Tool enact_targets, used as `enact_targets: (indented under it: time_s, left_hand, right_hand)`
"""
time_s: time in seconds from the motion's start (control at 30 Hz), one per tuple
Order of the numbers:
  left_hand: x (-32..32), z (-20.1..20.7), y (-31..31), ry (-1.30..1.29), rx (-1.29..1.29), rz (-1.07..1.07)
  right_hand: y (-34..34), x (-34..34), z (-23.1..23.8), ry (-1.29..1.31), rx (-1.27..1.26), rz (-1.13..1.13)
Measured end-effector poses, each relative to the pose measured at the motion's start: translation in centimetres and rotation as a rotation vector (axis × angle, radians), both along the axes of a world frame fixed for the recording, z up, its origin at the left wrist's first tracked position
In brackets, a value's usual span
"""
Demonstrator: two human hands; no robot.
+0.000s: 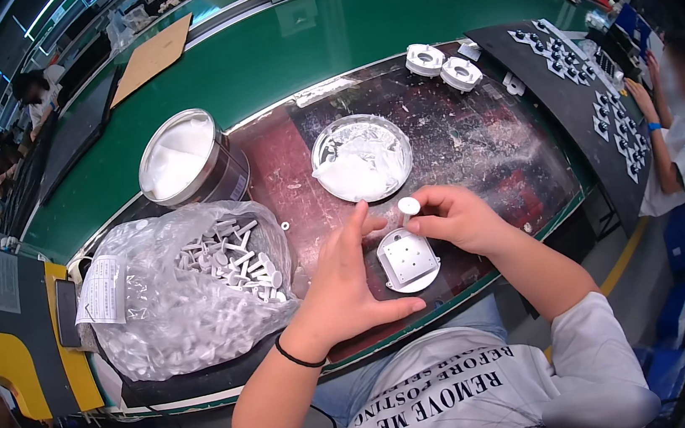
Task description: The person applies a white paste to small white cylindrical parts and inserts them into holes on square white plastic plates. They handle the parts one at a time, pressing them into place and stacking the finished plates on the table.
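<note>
- One clear plastic bag point(143, 241), left on the worktable point(502, 132), holds a heap of pale flat-headed pins point(229, 256), too many to count.
- One metal tin point(228, 172) stands behind the bag, with white paste point(175, 157) inside.
- One round shallow dish point(407, 154) lies just beyond the hands; more white paste point(351, 177) covers part of its bottom.
- Two hands are at work. The right hand point(453, 217) pinches one white flat-headed pin point(409, 205) between thumb and fingers, head up; whether its stem meets anything below is hidden.
- The left hand point(345, 277) is spread wide, thumb well apart from fingers, beside one white round base point(410, 261) with a raised square block; I cannot tell whether they touch.
- That base lies on the near part of the table, between the hands, just below the held pin.
- Two white ring-shaped parts point(425, 60) sit side by side at the far edge.
- One small white washer point(285, 225) lies beside the bag.
</note>
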State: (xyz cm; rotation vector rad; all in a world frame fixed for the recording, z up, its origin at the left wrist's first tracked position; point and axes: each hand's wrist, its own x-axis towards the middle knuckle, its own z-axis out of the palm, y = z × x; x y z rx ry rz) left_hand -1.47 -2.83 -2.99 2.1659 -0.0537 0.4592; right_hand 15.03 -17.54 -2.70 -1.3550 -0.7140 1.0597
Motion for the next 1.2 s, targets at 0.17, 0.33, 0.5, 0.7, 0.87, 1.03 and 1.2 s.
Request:
enact_targets:
  time_s: [0.17, 0.33, 0.5, 0.7, 0.87, 1.03, 1.2]
  left_hand:
    - [0.05, -0.60, -0.16, -0.026, 0.124, 0.020]
    - [0.12, -0.34, -0.21, -0.031, 0.149, 0.012]
    - [0.09, -0.40, -0.25, -0.026, 0.129, 0.016]
    - [0.20, -0.73, -0.25, -0.025, 0.097, 0.006]
    - [0.35, -0.50, -0.13, -0.038, 0.155, 0.000]
    - [0.26, -0.25, -0.20, -0.018, 0.163, 0.005]
    - [0.24, -0.25, -0.17, -0.010, 0.153, 0.004]
  right_hand:
    - [0.21, 0.07, -0.49, -0.283, -0.017, 0.054]
    - [0.15, -0.05, -0.66, -0.364, 0.023, 0.069]
    - [0.08, 0.22, -0.44, -0.574, 0.087, 0.107]
    - [-0.01, 0.40, -0.36, -0.635, 0.117, 0.132]
    - [-0.01, 0.30, -0.33, -0.625, 0.100, 0.136]
    - [-0.05, 0.35, -0.27, -0.660, 0.114, 0.133]
    - [-0.58, 0.79, -0.56, -0.765, 0.198, 0.119]
